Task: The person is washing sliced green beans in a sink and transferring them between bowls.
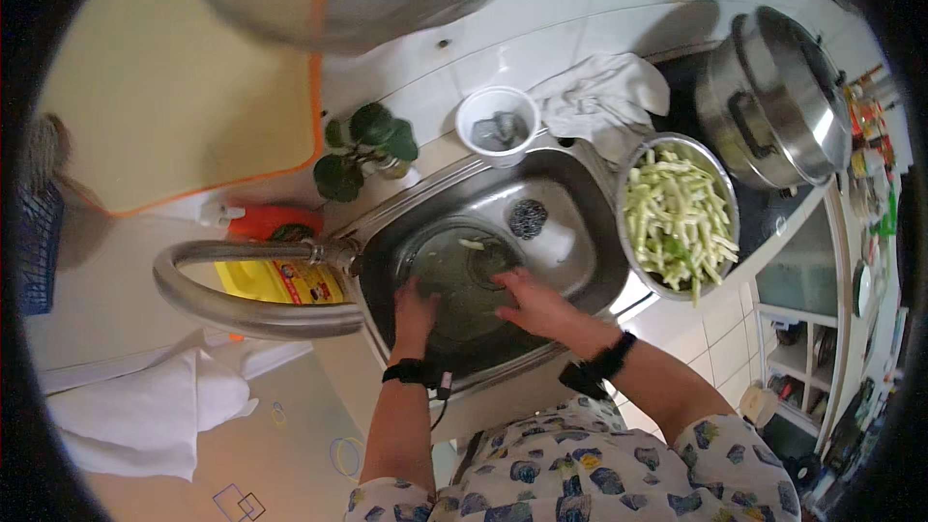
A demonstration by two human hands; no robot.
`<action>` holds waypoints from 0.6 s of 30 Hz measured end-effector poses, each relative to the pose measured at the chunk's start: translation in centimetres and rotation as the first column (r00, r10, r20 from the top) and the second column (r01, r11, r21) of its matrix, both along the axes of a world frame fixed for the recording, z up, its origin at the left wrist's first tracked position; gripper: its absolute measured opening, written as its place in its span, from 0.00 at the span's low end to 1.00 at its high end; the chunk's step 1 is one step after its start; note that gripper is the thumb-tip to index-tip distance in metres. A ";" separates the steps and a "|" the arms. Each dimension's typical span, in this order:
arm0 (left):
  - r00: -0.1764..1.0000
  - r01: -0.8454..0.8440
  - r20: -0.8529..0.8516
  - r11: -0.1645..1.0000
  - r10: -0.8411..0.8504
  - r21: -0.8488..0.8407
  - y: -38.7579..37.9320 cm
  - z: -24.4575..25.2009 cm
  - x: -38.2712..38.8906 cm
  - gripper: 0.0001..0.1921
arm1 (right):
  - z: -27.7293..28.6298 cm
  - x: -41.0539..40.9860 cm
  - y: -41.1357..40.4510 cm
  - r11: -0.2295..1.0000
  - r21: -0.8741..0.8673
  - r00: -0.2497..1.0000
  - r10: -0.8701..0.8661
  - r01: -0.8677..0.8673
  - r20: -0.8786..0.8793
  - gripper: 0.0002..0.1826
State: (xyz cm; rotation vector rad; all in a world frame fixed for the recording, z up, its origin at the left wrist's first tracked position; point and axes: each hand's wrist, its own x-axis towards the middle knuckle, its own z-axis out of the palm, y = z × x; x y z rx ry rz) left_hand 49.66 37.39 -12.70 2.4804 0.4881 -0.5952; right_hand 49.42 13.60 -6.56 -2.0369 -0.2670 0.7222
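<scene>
Both hands are down in a stainless steel sink (612, 261), at a round basin (464, 261) that seems to hold water and a few pale green scraps. My left hand (415, 308) reaches to the basin's near left part, its fingertips dim under the water. On the basin's right side is my right hand (533, 304), thumb and fingers apart around its rim area; whether it grips the rim is unclear. A dark round mesh scrubber or strainer (528, 219) lies on the sink floor behind. Right of the sink, a metal bowl (625, 232) is heaped with cut pale green vegetable strips (678, 210).
A curved metal faucet (254, 326) juts left from the sink. Behind stand a white tub (498, 119), a leafy plant (373, 123) and a crumpled white cloth (605, 98). A large steel pot (768, 109) is at the right; red and yellow (304, 283) containers stand left.
</scene>
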 end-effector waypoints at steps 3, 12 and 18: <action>0.957 0.191 0.226 0.981 -0.179 -0.032 -0.3 -1.2 0.6 0.27 | -4.4 3.5 3.7 0.987 -0.134 0.941 0.130 -0.091 0.314 0.29; 0.879 0.412 0.237 0.909 -0.413 0.058 -0.9 -4.8 4.4 0.19 | -13.1 5.8 7.2 0.880 -0.476 0.895 0.212 0.001 0.393 0.28; 0.851 0.491 0.165 0.867 -0.499 0.085 -1.1 -6.3 5.1 0.10 | -15.2 5.6 7.7 0.965 -0.261 0.990 0.055 -0.020 0.129 0.21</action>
